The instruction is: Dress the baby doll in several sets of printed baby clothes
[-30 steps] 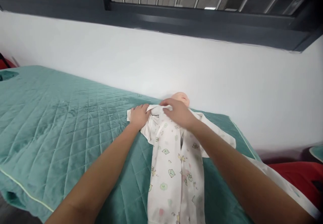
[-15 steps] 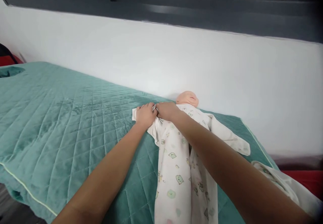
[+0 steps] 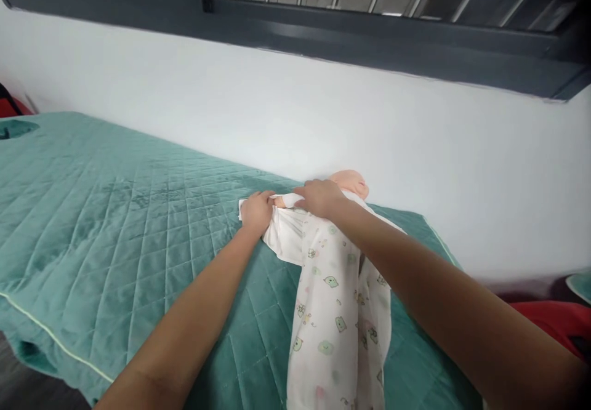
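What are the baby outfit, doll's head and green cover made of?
Outfit: probably matte cotton, judging by loose folds. Doll's head: likely smooth vinyl or rubber; looks moulded. Cover: quilted, velvety-looking fabric, with stitched lines and brushed patches.

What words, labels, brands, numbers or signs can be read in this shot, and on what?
No readable text anywhere.
Baby clothes: printed with small pictures, some like animal faces; the tiniest marks are too small to make out.
Green quilted cover: stitched lines, no lettering seen.
Wall and window frame: no sign or label visible.
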Demonstrator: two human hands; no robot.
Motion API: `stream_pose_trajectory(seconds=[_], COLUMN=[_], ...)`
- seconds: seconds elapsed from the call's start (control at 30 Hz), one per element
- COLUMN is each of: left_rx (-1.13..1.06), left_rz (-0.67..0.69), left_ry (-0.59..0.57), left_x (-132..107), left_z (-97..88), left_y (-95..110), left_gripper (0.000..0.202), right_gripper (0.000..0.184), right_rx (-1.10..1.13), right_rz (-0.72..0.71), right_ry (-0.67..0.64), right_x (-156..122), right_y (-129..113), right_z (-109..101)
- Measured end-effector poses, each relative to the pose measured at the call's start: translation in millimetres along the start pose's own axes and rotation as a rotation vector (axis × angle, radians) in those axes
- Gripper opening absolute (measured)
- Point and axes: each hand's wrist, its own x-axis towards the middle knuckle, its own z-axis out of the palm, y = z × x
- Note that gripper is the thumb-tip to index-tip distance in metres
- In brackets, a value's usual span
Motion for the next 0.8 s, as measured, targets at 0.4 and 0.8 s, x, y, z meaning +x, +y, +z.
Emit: stream_pose_trajectory(seconds=[0.4,0.8], left_rx=[0.063,-0.064], left_rz=[-0.007,0.080], left_ry=[-0.044,-0.198], left_x=[-1,8], left_z=[-1.2,-5.7], left_y=[-3,-16], left_gripper=[0.036,0.039], right_gripper=[0.033,0.038], right_rx=[-0.013,0.049], right_rz=[0.014,-0.007], right_ry=[0.021,0.068], right_x=[-8,-9], right_y=[4,5], right_z=[0,7])
